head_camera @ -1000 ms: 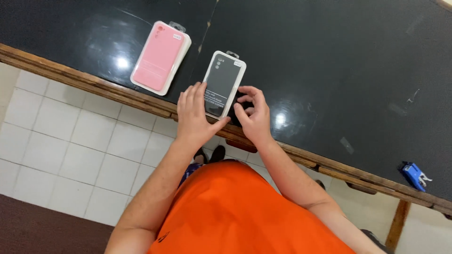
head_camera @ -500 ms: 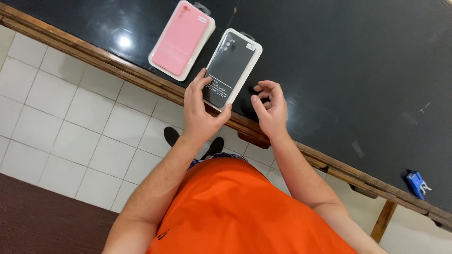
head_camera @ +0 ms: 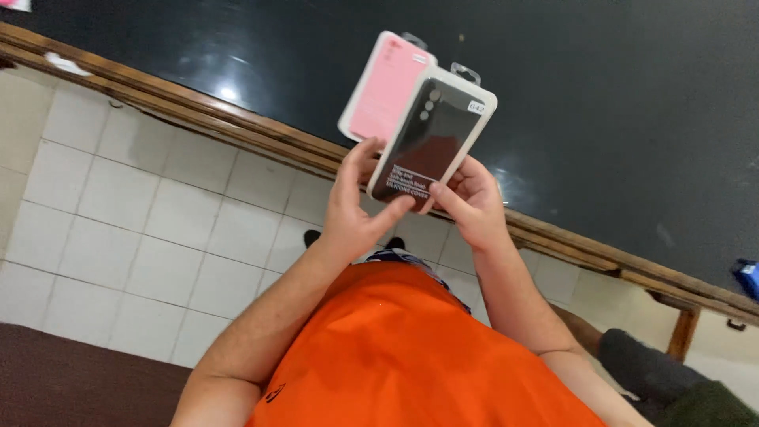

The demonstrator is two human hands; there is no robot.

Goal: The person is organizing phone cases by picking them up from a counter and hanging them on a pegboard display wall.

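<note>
We hold the black phone-case package (head_camera: 431,142) up off the dark tabletop (head_camera: 617,103), left hand (head_camera: 352,209) and right hand (head_camera: 474,202) both gripping its lower end. Its long axis tilts away, up and right. The pink package (head_camera: 383,87) lies just behind, partly overlapped.

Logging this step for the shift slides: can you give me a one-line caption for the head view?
Both hands, left and right, hold a black phone-case package above the dark table's edge, a pink one behind.
</note>
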